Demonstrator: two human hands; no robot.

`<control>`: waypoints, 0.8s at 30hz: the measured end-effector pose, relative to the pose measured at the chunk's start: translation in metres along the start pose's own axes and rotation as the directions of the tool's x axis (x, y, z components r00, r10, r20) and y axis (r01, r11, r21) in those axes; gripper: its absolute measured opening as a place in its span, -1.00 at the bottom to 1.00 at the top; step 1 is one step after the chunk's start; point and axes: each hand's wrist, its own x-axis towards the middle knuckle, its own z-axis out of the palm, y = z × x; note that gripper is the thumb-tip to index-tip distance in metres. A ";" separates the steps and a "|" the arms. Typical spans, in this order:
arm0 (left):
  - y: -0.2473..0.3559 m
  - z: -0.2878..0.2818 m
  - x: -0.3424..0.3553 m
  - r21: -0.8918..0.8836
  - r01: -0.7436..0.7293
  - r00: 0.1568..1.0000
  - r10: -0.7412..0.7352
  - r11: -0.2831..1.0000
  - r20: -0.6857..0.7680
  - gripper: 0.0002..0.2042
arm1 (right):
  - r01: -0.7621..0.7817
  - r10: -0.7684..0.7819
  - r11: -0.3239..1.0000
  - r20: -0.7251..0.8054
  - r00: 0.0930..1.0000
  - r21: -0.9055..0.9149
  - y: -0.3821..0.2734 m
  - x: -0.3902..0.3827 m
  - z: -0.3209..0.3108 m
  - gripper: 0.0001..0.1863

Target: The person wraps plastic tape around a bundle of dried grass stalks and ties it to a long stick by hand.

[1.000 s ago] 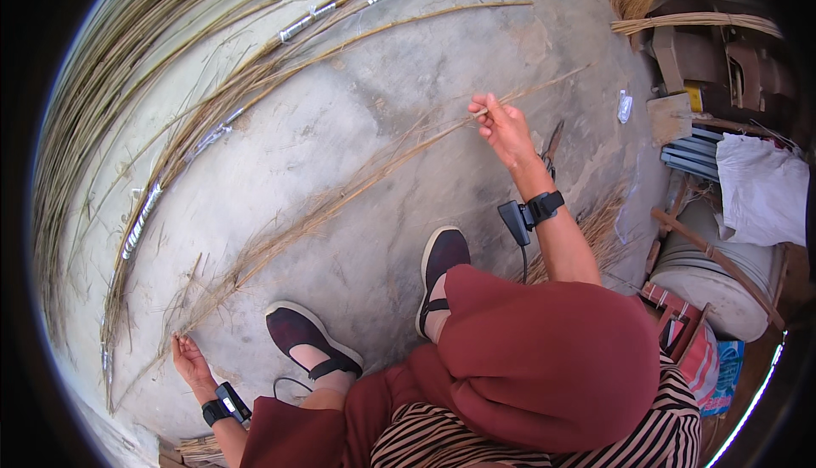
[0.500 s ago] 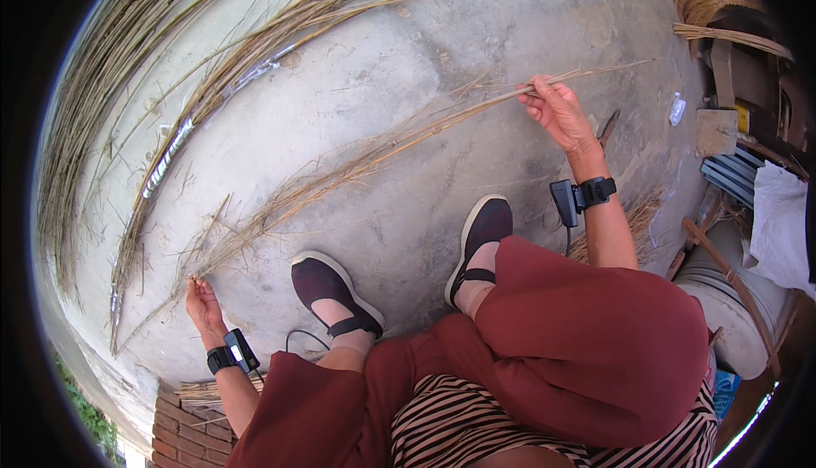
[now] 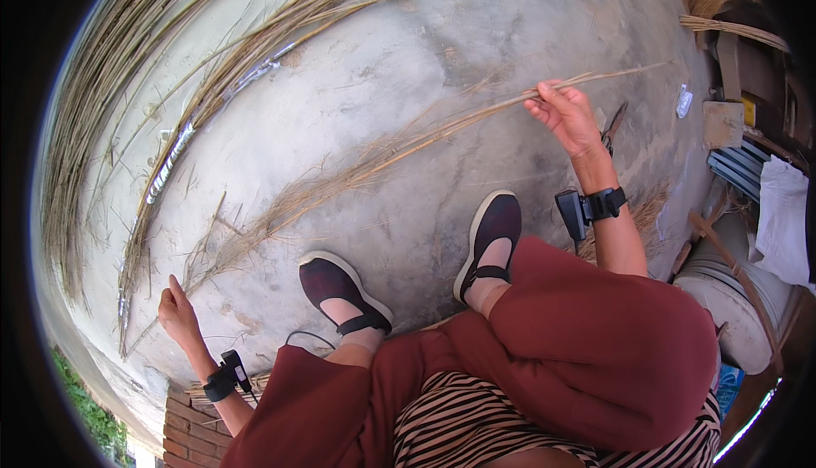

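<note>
A thin bundle of dry stalks (image 3: 399, 152) slants across the concrete floor, its brushy end at the lower left. My right hand (image 3: 565, 115) pinches the narrow end of this bundle between thumb and fingers, with stalk tips sticking out to the right. My left hand (image 3: 178, 313) is just left of the brushy end, one finger stretched out and no stalk visible in its grasp. Beyond it lies a longer stalk bundle (image 3: 212, 85), bound with shiny clear wrap in several places. A dark, narrow metal tool (image 3: 614, 124) lies by my right wrist, partly hidden.
A large heap of long stalks (image 3: 93, 119) fills the far left. Plant scraps (image 3: 650, 213) lie right of my right forearm. A white bucket (image 3: 722, 289), a wooden stick (image 3: 739, 277), a white sack (image 3: 782, 221) and blue slats (image 3: 738, 170) crowd the right side. My shoes (image 3: 344, 294) stand near the bundle.
My left hand has let go of the brushy end and moved slightly left and down. My right hand keeps its pinch. The whole view has shifted a little.
</note>
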 end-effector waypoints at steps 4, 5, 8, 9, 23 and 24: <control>0.098 -0.025 -0.016 -0.294 -0.472 0.881 0.439 0.831 -0.175 -0.71 | 0.008 -0.008 1.000 -0.031 0.999 0.017 -0.001 -0.012 0.014 -0.85; 0.143 -0.019 -0.031 -0.374 -0.607 0.788 0.592 0.701 -0.169 -0.80 | 0.007 -0.007 1.000 -0.032 0.999 0.000 -0.001 -0.016 0.012 -0.85; 0.242 -0.006 -0.072 -0.322 -0.906 0.317 0.945 0.275 -0.085 -0.85 | 0.012 -0.012 1.000 -0.023 1.000 0.008 0.002 -0.029 0.033 -0.83; 0.260 0.005 -0.085 -0.348 -0.928 0.172 0.982 0.136 -0.074 -0.84 | 0.014 -0.014 1.000 -0.005 1.000 0.017 0.004 -0.033 0.045 -0.82; 0.291 0.092 -0.206 -0.567 -0.823 -0.027 1.000 -0.023 -0.002 -0.72 | 0.096 -0.095 0.989 -0.009 0.995 0.113 0.029 -0.109 0.059 -0.83; 0.296 0.090 -0.214 -0.549 -0.832 -0.065 0.997 -0.080 -0.047 -0.74 | 0.145 -0.141 0.986 -0.048 0.989 0.089 0.027 -0.116 0.050 -0.84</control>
